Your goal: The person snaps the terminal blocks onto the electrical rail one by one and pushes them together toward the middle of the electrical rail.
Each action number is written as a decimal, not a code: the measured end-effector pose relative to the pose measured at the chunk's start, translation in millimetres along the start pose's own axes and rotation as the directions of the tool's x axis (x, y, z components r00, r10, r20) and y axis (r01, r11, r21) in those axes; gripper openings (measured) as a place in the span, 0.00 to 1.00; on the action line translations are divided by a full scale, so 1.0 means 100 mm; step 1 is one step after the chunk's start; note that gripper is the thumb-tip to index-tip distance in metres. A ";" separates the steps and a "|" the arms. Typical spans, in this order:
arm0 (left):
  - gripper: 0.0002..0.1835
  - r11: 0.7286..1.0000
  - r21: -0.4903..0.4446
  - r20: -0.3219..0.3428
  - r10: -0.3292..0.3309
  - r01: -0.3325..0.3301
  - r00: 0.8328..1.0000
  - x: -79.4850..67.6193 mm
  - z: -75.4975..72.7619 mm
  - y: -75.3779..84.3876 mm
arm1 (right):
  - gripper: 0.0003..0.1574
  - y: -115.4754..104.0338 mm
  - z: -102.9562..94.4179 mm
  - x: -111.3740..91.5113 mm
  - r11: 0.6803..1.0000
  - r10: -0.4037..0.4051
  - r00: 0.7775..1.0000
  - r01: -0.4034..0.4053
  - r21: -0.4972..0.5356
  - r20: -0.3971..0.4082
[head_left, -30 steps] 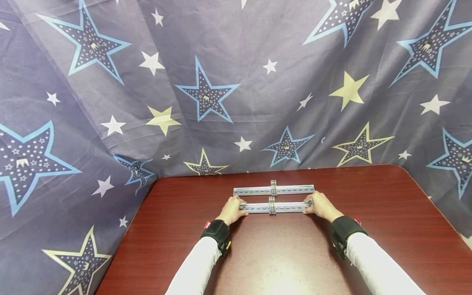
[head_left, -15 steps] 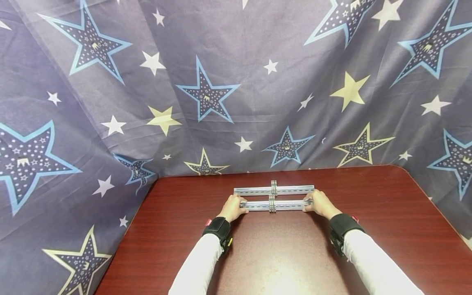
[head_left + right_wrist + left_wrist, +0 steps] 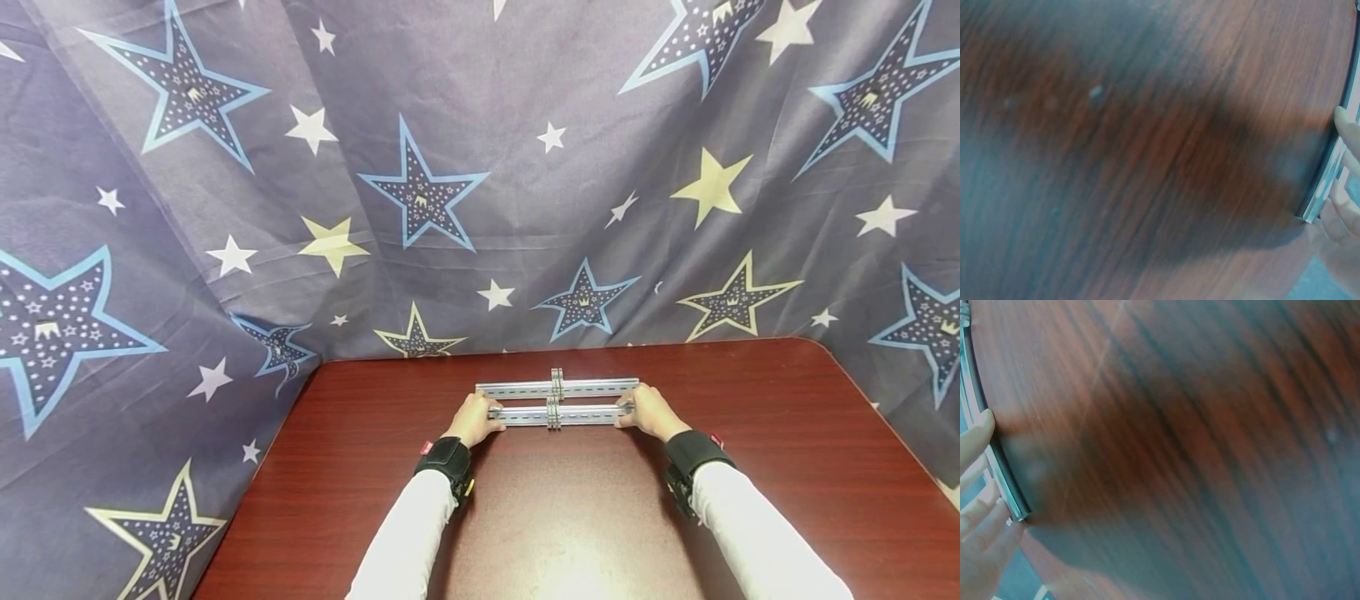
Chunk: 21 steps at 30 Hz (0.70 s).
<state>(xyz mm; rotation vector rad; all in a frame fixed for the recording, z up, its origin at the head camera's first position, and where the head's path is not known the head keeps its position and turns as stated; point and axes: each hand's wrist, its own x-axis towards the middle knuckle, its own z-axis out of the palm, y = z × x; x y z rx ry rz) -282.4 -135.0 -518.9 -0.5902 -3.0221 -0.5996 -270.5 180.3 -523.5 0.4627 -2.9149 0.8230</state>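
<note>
Two slotted metal DIN rails lie parallel on the table, each with small grey blocks clipped at its middle. My left hand (image 3: 474,420) pinches the left end of the nearer rail (image 3: 588,415); my right hand (image 3: 649,412) pinches its right end. The grey blocks (image 3: 552,412) on this rail sit close in front of the farther rail (image 3: 517,390). In the left wrist view, the thumb presses the near side of the rail (image 3: 1007,481), with fingers behind it. The right wrist view has the rail (image 3: 1325,181) between thumb and fingers too.
The reddish-brown wooden table (image 3: 570,517) reaches back to a grey curtain (image 3: 465,275) printed with stars. More grey blocks (image 3: 557,383) are on the farther rail, near the table's back edge.
Both hands have slid the nearer rail slightly away from me, narrowing the gap to the farther rail. The farther rail stays in about the same place.
</note>
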 end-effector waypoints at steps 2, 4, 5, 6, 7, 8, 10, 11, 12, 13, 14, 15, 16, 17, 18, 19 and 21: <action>0.18 1.000 -0.001 -0.001 -0.003 0.003 1.000 0.01 0.01 0.00 | 0.16 -0.01 0.00 -0.01 1.000 0.006 1.000 -0.006 0.000 -0.002; 0.18 1.000 0.003 -0.008 -0.001 0.001 1.000 0.01 0.02 0.00 | 0.17 0.00 0.01 -0.01 1.000 0.007 1.000 -0.007 -0.004 -0.005; 0.18 1.000 0.008 -0.012 0.001 -0.001 1.000 0.01 0.02 0.00 | 0.17 0.01 0.01 -0.01 1.000 0.005 1.000 -0.005 -0.008 -0.008; 0.18 1.000 0.017 -0.016 0.005 -0.005 1.000 0.01 0.02 0.00 | 0.17 0.01 0.01 -0.01 1.000 0.003 1.000 -0.003 -0.010 -0.011; 0.18 1.000 0.024 -0.019 0.009 -0.008 1.000 0.01 0.03 0.00 | 0.17 0.01 0.01 -0.01 1.000 0.005 1.000 -0.005 -0.010 -0.014; 0.18 0.999 0.032 -0.020 0.009 -0.008 1.000 0.01 0.04 0.00 | 0.17 0.01 0.01 -0.01 1.000 0.006 1.000 -0.006 -0.012 -0.015; 0.18 0.998 0.061 -0.021 0.007 -0.006 1.000 0.02 0.04 0.01 | 0.18 -0.01 0.00 -0.01 1.000 0.003 1.000 -0.003 -0.021 -0.015; 0.18 0.997 0.079 -0.021 0.007 -0.005 1.000 0.02 0.05 0.01 | 0.18 -0.03 0.00 -0.01 1.000 0.007 1.000 -0.007 -0.024 -0.013; 0.18 0.995 0.099 -0.022 0.009 -0.007 1.000 0.02 0.05 0.02 | 0.18 -0.05 0.00 -0.02 0.999 0.013 1.000 -0.014 -0.030 -0.009; 0.18 0.993 0.119 -0.026 0.013 -0.009 1.000 0.03 0.05 0.02 | 0.18 -0.07 0.00 -0.02 0.999 0.017 1.000 -0.017 -0.044 -0.005; 0.18 0.989 0.148 -0.033 0.021 -0.016 0.999 0.03 0.06 0.03 | 0.18 -0.08 -0.01 -0.02 0.998 0.022 1.000 -0.022 -0.060 -0.001; 0.18 0.982 0.187 -0.042 0.036 -0.028 0.998 0.03 0.06 0.04 | 0.18 -0.10 -0.01 -0.03 0.996 0.026 1.000 -0.026 -0.084 0.002; 0.17 0.972 0.230 -0.053 0.056 -0.042 0.997 0.03 0.06 0.04 | 0.18 -0.12 -0.01 -0.03 0.993 0.033 0.999 -0.032 -0.109 0.003; 0.17 0.959 0.277 -0.064 0.076 -0.055 0.995 0.03 0.07 0.05 | 0.18 -0.13 -0.01 -0.04 0.989 0.034 0.999 -0.033 -0.144 0.003; 0.17 0.945 0.320 -0.077 0.098 -0.069 0.992 0.02 0.07 0.06 | 0.18 -0.14 0.00 -0.05 0.983 0.032 0.999 -0.031 -0.180 -0.002; 0.17 0.931 0.356 -0.089 0.115 -0.077 0.989 0.02 0.08 0.07 | 0.19 -0.15 0.00 -0.05 0.976 0.027 1.000 -0.028 -0.214 -0.008; 0.18 0.910 0.407 -0.108 0.140 -0.084 0.984 0.00 0.07 0.12 | 0.19 -0.17 0.00 -0.07 0.961 0.012 1.000 -0.019 -0.277 -0.027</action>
